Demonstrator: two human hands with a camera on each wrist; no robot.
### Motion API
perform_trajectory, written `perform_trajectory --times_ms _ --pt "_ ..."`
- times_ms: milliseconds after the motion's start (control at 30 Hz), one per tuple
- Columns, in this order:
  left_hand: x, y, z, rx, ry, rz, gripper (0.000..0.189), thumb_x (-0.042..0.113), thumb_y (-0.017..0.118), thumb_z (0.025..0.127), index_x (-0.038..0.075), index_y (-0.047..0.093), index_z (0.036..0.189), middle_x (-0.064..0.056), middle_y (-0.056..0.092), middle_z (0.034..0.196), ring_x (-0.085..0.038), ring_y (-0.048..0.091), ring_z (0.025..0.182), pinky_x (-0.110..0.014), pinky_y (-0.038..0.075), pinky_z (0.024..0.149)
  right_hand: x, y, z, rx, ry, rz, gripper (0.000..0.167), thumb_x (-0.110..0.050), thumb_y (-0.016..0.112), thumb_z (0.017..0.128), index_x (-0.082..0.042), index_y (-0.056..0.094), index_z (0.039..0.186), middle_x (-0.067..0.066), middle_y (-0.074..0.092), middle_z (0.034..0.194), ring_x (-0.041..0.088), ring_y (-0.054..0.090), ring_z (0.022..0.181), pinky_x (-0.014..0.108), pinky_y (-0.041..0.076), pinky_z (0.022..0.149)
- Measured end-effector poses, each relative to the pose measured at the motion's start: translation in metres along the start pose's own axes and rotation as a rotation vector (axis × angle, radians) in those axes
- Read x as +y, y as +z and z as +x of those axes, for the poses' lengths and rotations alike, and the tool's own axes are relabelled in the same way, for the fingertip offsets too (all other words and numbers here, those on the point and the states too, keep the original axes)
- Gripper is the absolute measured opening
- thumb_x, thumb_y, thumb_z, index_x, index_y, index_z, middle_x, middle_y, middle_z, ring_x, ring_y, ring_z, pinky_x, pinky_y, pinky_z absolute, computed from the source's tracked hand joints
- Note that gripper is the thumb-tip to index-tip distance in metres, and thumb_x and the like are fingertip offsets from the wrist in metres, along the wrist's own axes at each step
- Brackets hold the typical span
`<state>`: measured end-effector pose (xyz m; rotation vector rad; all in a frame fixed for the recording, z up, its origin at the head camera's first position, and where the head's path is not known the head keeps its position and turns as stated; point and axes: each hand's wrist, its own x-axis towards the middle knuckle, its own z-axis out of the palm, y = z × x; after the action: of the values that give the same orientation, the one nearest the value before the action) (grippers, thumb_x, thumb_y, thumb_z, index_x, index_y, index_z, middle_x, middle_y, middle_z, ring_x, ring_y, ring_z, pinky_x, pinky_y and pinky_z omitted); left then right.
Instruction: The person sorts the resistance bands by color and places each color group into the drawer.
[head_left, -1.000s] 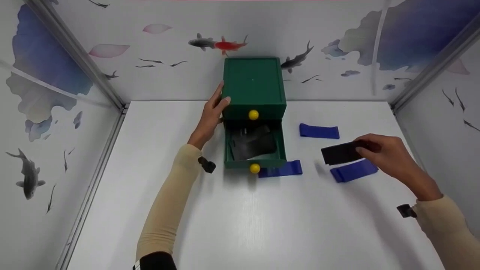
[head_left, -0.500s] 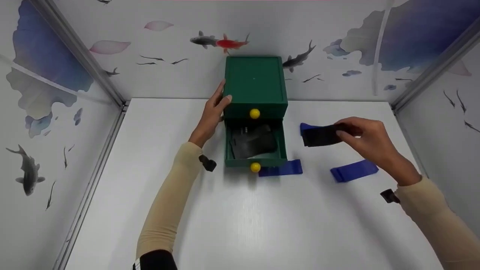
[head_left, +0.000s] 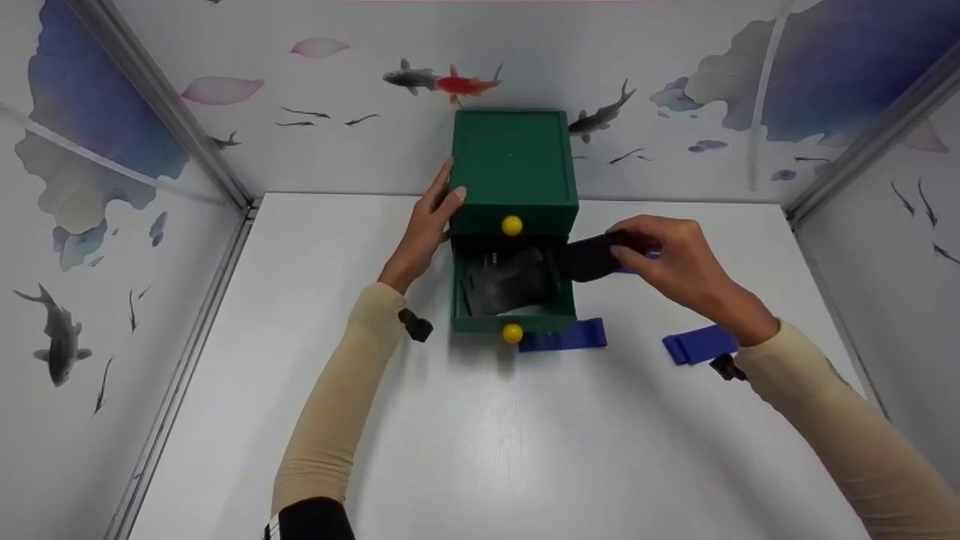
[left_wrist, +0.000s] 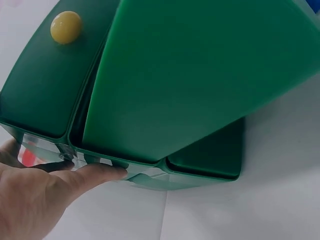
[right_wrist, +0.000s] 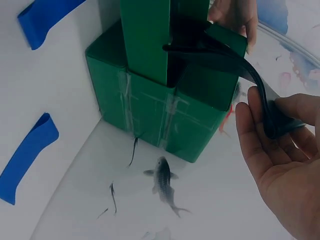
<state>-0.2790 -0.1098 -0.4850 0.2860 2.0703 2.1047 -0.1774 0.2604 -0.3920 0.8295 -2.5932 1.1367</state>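
One black strip (head_left: 589,259) hung at the open drawer (head_left: 478,325).
Right hand (head_left: 681,259) pinched it — left hand (head_left: 420,232), straight-fingered, touched the green cabinet (head_left: 514,161).

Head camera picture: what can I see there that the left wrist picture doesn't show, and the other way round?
Only the head view shows the right hand pinching a black strip, and the dark pieces lying inside the open drawer.

Only the left wrist view shows the lowest section of the green cabinet, beneath that drawer.

Both show the cabinet, its upper yellow knob, and the left hand against the cabinet's side.
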Motion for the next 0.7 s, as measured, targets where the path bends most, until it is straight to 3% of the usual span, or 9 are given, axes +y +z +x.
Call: perform_trajectory --times_ms 200,500,700 --pt "0.000 0.000 0.002 -0.014 0.001 0.024 0.072 0.060 0.053 0.112 0.056 0.017 0.173 0.007 0.014 0.187 -0.030 0.026 0.171 -0.075 0.031 0.129 -0.006 0.025 0.015 -0.068 -0.048 0.038 0.022 0.007 0.077 0.098 0.000 0.081 0.119 0.014 0.082 0.113 0.022 0.077 0.089 0.008 0.058 0.083" --pt "-0.003 -0.003 0.003 -0.030 0.012 0.028 0.071 0.056 0.053 0.114 0.053 0.017 0.174 0.005 0.015 0.187 -0.030 0.028 0.171 -0.075 0.031 0.129 -0.021 0.064 0.028 -0.164 -0.035 0.113 0.023 -0.004 0.076 0.103 -0.002 0.079 0.126 0.013 0.081 0.117 0.020 0.074 0.092 0.014 0.058 0.084" --pt "0.000 -0.003 0.001 -0.028 0.007 0.019 0.071 0.055 0.054 0.114 0.053 0.017 0.174 0.007 0.015 0.187 -0.029 0.028 0.170 -0.076 0.031 0.129 -0.028 0.089 0.024 -0.178 0.009 0.210 0.023 -0.007 0.076 0.104 -0.005 0.079 0.127 0.013 0.081 0.117 0.020 0.072 0.088 0.019 0.060 0.082"
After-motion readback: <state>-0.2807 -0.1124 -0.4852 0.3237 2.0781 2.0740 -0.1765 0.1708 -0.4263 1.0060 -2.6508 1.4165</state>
